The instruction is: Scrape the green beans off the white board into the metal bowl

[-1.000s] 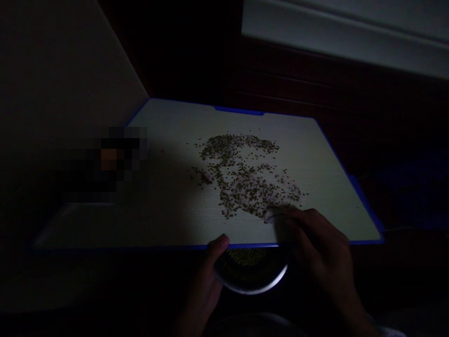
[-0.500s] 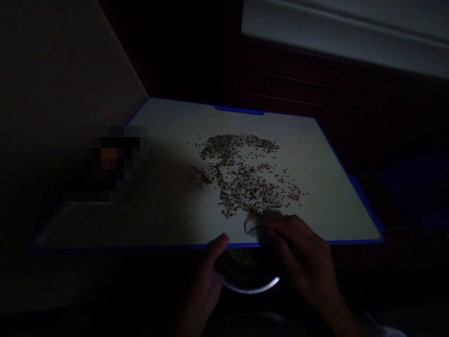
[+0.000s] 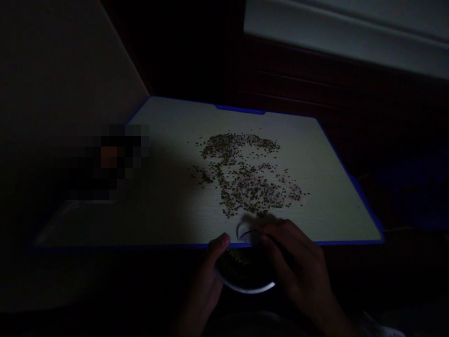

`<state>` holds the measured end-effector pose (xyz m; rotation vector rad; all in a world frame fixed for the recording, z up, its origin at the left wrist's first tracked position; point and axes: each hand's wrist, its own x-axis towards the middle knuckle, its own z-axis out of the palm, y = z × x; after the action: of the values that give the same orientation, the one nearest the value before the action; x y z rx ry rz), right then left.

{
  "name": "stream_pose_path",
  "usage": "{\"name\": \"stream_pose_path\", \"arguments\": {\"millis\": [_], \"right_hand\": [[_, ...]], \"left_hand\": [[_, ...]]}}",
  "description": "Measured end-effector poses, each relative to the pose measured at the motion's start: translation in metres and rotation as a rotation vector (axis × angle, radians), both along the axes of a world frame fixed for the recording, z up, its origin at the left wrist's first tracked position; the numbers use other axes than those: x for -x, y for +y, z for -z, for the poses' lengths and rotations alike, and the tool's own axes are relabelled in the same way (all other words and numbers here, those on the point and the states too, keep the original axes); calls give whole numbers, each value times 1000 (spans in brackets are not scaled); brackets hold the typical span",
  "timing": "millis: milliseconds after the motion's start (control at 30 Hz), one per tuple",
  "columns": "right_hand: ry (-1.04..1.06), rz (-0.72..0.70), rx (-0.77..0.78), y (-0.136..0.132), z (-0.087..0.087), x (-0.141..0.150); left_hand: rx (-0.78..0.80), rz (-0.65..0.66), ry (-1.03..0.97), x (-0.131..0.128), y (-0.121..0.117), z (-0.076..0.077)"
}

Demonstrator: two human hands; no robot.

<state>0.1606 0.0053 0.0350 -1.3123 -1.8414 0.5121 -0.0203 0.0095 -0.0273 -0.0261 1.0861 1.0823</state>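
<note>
Small dark seeds or beans (image 3: 250, 189) lie scattered over a white board with a blue edge (image 3: 336, 206). Below the board's near edge is a round metal bowl (image 3: 249, 289) with greenish grains (image 3: 238, 256) in it. My left hand (image 3: 210, 271) grips the bowl's left side, its thumb up by the board's edge. My right hand (image 3: 298, 262) is closed round a thin, curved utensil (image 3: 247, 232), seemingly a spoon, whose tip is at the board's near edge, above the bowl. Dim light hides its exact shape.
A blurred-out patch (image 3: 108, 161) covers something at the board's left side. A pale wall or panel (image 3: 63, 61) rises at the left. Dark wooden panelling (image 3: 280, 70) and a light ledge (image 3: 333, 37) stand behind. Something blue (image 3: 417, 192) is at the right.
My right hand has moved slightly left and toward me with the utensil, bringing its tip closer to the board's near edge. My left hand and the bowl stay nearly still.
</note>
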Motion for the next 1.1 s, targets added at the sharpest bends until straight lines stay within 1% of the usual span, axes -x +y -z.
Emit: {"name": "stream_pose_path", "arguments": {"millis": [67, 200, 300, 400, 500, 600, 700, 867, 1000, 1100], "right_hand": [[-33, 47, 13, 2, 0, -8], [-68, 148, 24, 9, -1, -25], [-84, 220, 53, 13, 0, -37], [-89, 268, 73, 15, 1, -47], [-70, 299, 70, 16, 2, -52], [-62, 299, 72, 18, 2, -53], [-71, 283, 58, 23, 3, -50], [-70, 235, 45, 29, 3, -45], [-69, 203, 28, 25, 2, -45], [-88, 166, 7, 19, 1, -44]], "left_hand": [[-35, 7, -27, 0, 0, 0], [-15, -30, -45, -1, -1, -1], [-33, -38, -31, -1, -1, 1], [-53, -35, -28, -1, -1, 2], [-54, -27, -18, -1, 1, 0], [-56, -27, 6, -1, 2, -1], [-42, -8, -10, -1, 1, 1], [-50, -53, -43, -1, -1, 1], [-28, -66, -28, -2, 1, -2], [-26, -53, -37, -2, 1, -2]]}}
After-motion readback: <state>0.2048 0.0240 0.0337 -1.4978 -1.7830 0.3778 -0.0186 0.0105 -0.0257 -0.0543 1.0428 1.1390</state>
